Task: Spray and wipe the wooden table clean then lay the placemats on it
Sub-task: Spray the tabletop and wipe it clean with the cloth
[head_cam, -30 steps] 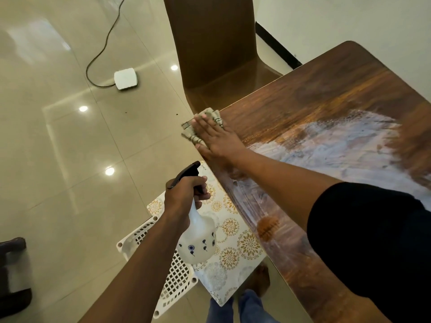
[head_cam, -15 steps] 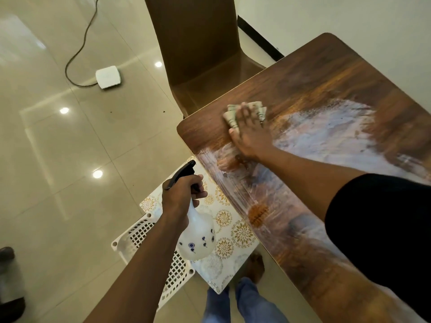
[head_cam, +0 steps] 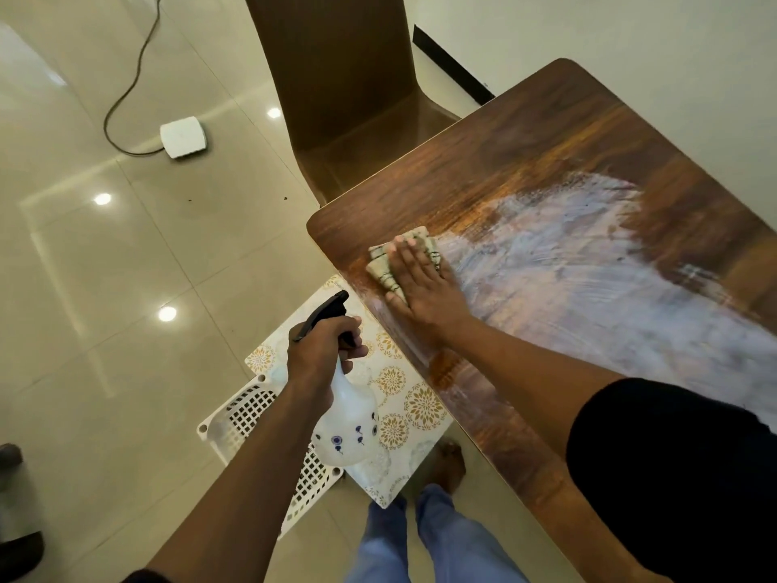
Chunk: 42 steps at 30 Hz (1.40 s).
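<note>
A folded beige cloth lies on the wooden table near its left corner. My right hand presses flat on the cloth with straight fingers. Pale wet streaks spread across the tabletop to the right of the cloth. My left hand grips a white spray bottle with a black nozzle, held off the table's left edge over the floor. Below the bottle, floral placemats lie on a white lattice basket.
A brown chair stands at the table's far side. A white box with a cable lies on the shiny tiled floor at the left. My legs and a bare foot are by the table's near edge. A wall runs behind the table.
My right hand slid the cloth from the table's left corner inward, then back toward the near left edge. The left hand kept the bottle about where it was.
</note>
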Each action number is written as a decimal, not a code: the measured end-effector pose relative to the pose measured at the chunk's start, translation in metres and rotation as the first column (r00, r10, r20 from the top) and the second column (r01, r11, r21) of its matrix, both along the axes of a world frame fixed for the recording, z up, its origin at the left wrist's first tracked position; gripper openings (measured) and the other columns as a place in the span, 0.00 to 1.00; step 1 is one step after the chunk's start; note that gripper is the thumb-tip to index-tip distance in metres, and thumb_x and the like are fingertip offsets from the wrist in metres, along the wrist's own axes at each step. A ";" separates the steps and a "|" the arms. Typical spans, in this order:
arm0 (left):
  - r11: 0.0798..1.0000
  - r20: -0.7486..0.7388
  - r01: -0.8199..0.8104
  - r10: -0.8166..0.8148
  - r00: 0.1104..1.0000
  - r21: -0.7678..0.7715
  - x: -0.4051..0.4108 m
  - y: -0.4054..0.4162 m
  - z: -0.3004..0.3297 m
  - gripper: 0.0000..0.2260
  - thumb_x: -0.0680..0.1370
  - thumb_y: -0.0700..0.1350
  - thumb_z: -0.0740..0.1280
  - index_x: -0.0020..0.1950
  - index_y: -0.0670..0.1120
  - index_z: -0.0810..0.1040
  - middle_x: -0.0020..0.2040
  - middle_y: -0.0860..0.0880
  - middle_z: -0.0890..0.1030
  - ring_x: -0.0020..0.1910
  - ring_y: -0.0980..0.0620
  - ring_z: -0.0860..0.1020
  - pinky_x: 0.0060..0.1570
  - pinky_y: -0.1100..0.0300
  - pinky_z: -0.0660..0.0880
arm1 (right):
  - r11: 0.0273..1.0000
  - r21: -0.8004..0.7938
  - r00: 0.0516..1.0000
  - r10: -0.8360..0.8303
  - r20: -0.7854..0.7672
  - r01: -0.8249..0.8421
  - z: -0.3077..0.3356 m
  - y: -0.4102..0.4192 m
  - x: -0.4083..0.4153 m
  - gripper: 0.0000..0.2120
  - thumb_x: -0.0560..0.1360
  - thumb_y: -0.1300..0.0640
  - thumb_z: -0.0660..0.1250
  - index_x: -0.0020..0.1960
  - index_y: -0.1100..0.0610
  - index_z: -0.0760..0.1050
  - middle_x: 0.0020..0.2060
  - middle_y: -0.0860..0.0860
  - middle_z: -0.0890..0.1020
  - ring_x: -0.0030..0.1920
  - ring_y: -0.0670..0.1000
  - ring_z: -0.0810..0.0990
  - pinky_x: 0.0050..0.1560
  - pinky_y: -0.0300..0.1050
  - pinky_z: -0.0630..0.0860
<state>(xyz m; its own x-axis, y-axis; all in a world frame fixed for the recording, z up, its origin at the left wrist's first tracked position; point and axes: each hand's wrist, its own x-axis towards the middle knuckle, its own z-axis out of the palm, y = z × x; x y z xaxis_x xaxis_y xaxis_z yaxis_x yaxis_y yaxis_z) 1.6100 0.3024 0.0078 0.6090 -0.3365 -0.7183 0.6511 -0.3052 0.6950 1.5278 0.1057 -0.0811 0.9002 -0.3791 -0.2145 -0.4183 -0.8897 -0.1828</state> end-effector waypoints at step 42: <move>1.000 -0.031 -0.005 0.005 0.999 0.011 -0.014 0.012 -0.007 0.04 0.76 0.38 0.72 0.43 0.40 0.85 0.35 0.42 0.82 0.35 0.44 0.84 0.28 0.59 0.68 | 0.992 -0.058 0.993 0.110 0.041 -0.108 -0.004 0.066 -0.091 0.38 0.85 0.38 0.53 0.86 0.56 0.45 0.85 0.52 0.46 0.85 0.52 0.44 0.80 0.64 0.54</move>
